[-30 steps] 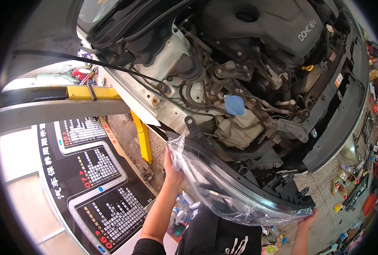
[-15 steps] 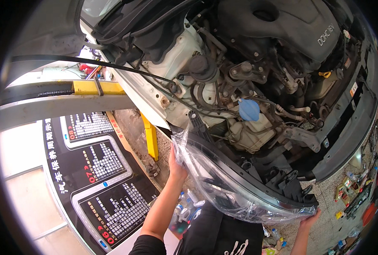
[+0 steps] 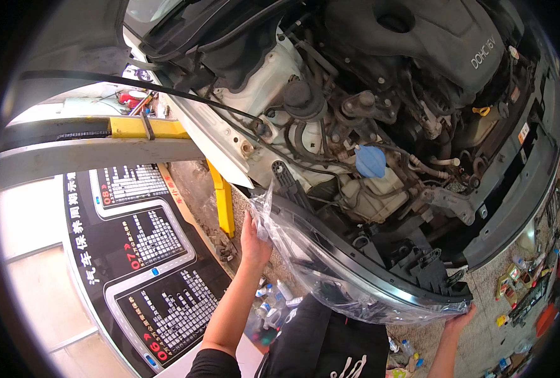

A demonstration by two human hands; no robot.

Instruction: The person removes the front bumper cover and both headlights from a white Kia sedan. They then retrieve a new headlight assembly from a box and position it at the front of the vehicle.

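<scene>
A car headlight (image 3: 355, 264), its lens wrapped in clear plastic film, spans the front corner of a white car between my two hands. My left hand (image 3: 255, 242) is closed round its left end, with the film bunched beside the fingers. At the opposite end my right hand (image 3: 461, 319) grips the lower right corner; part of its fingers is hidden behind the headlight. The black housing and its mounting tabs face the open engine bay. Just beyond it sit the washer reservoir's blue cap (image 3: 370, 162) and a metal bracket (image 3: 451, 201).
A black engine cover (image 3: 431, 44) fills the far right of the bay. The black front bumper beam (image 3: 513, 214) curves along the right. At left are a yellow lift arm (image 3: 222, 198) and a black printed board (image 3: 147, 264). Bottles (image 3: 273, 305) and tools (image 3: 531, 296) lie on the floor.
The headlight's left end has shifted slightly left and its right end slightly up, both hands moving with it. My grip looks the same.
</scene>
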